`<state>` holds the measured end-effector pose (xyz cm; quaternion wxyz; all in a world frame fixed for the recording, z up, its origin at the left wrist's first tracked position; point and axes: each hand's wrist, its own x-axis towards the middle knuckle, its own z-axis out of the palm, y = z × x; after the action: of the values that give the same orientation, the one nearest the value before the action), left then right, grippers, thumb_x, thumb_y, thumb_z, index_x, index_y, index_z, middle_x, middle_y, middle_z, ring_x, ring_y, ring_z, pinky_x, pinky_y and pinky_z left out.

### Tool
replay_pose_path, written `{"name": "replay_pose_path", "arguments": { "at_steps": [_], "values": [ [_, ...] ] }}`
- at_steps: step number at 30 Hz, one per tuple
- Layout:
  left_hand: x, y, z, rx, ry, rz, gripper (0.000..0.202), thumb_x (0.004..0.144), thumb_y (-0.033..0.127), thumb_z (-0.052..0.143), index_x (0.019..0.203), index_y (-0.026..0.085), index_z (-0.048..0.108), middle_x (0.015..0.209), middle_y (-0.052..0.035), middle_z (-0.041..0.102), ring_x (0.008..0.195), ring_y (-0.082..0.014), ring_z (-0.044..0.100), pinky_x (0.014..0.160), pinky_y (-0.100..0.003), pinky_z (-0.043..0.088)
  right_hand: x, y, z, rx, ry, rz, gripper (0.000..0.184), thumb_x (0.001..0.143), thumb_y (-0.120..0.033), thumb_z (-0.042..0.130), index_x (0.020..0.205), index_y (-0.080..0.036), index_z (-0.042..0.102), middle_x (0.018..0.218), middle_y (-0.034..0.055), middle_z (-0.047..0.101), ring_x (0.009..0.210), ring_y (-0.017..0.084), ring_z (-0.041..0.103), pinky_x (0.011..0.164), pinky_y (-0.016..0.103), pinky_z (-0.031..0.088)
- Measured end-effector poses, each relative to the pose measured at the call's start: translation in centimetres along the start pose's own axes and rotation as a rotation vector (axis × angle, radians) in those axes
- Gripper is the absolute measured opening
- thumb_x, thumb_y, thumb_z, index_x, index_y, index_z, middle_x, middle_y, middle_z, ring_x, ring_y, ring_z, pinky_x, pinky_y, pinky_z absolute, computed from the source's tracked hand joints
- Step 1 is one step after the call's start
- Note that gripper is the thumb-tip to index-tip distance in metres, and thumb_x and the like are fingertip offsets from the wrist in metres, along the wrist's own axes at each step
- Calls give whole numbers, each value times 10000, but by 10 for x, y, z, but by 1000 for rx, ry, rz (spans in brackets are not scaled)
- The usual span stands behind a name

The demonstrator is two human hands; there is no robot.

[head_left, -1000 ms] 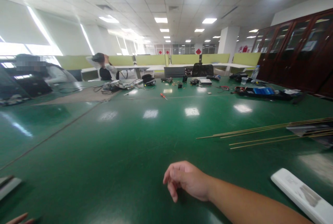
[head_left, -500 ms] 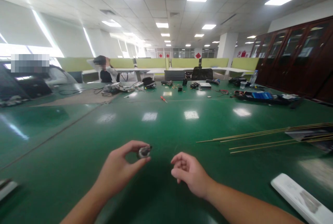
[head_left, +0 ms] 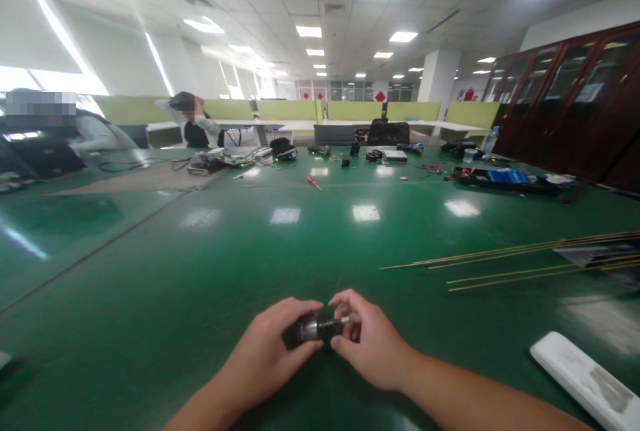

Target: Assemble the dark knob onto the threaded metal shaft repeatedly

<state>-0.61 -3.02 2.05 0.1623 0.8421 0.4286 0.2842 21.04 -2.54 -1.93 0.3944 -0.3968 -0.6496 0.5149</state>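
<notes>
Being gripped by the left hand [head_left: 270,344] at the frame's lower centre, the dark metallic cylinder [head_left: 311,329] could be dropped if released early: the right hand [head_left: 373,344] is half-open about its tip, contact unclear.

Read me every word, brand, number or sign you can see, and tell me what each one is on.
No text can be read here.
Red diamond signs in the background: any writing is too small to read.
Cylindrical object in the left hand: any marking is too blurred to read.
White bar on the right: a grey patch, no readable letters.
</notes>
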Motion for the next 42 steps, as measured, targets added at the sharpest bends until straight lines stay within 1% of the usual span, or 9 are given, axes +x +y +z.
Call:
{"name": "replay_pose_path", "arguments": {
  "at_steps": [3, 6, 10, 14, 19, 25, 31, 36, 42],
  "values": [
    [0, -1, 5, -7, 26, -28, 376, 814, 213, 720, 1177, 286, 656, 1030, -17, 733, 934, -195, 698, 840, -296, 552, -1, -3, -1, -32, -16, -13, 391, 735, -78, 651, 1094, -226, 604, 957, -4, 600, 645, 111, 536, 616, 250, 439],
    [0, 5, 8, -28, 33, -33, 330, 804, 212, 721, 1124, 272, 664, 1029, -18, 733, 942, -197, 697, 848, -298, 551, -2, -8, -2, -83, -14, -35, 315, 750, -80, 641, 1034, -215, 634, 914, -3, 623, 690, 135, 560, 655, 264, 449],
    [0, 10, 10, -26, 33, -41, 267, 804, 217, 706, 1066, 251, 670, 1014, -29, 735, 926, -202, 696, 842, -303, 545, -3, -10, -2, -76, -3, -30, 294, 760, -87, 638, 1028, -208, 643, 904, 2, 639, 726, 154, 588, 674, 272, 455],
    [0, 10, 10, -24, 13, -70, 232, 800, 231, 712, 1027, 256, 674, 970, -2, 743, 890, -193, 703, 813, -290, 532, -4, -8, -2, -43, 1, -20, 272, 759, -86, 641, 1004, -204, 644, 890, 0, 642, 703, 146, 581, 661, 268, 451],
    [1, 11, 10, -32, -9, -83, 190, 807, 229, 708, 992, 261, 679, 930, 25, 746, 854, -173, 707, 786, -271, 522, -4, -7, -1, -83, 23, 0, 128, 797, -158, 674, 920, -191, 683, 816, 6, 663, 704, 158, 591, 656, 275, 447],
    [-1, 11, 11, -29, 42, -53, 184, 804, 224, 709, 985, 254, 695, 934, 14, 754, 862, -174, 714, 799, -275, 538, -4, -11, -3, -85, 33, 24, 119, 833, -272, 706, 903, -179, 732, 817, 31, 703, 731, 179, 618, 679, 290, 467],
    [-1, 9, 12, -51, 66, -23, 183, 792, 218, 730, 973, 236, 713, 929, 0, 767, 850, -175, 727, 795, -279, 556, -5, -10, -2, -144, 31, -10, 95, 802, -217, 710, 882, -174, 742, 803, 30, 702, 722, 179, 629, 658, 276, 470],
    [-2, 6, 14, -52, 83, -5, 195, 784, 206, 737, 976, 232, 720, 938, -5, 771, 856, -174, 732, 801, -278, 563, -5, -12, -3, -188, 41, -30, 70, 805, -208, 696, 848, -174, 738, 765, 15, 687, 705, 167, 620, 643, 256, 453],
    [-2, 5, 14, -57, 103, 24, 193, 786, 197, 735, 975, 233, 729, 944, -7, 777, 861, -173, 739, 806, -273, 574, -7, -16, -3, -162, 32, -56, 29, 792, -183, 692, 817, -173, 702, 742, -1, 674, 684, 150, 609, 636, 237, 440]
  ]
}}
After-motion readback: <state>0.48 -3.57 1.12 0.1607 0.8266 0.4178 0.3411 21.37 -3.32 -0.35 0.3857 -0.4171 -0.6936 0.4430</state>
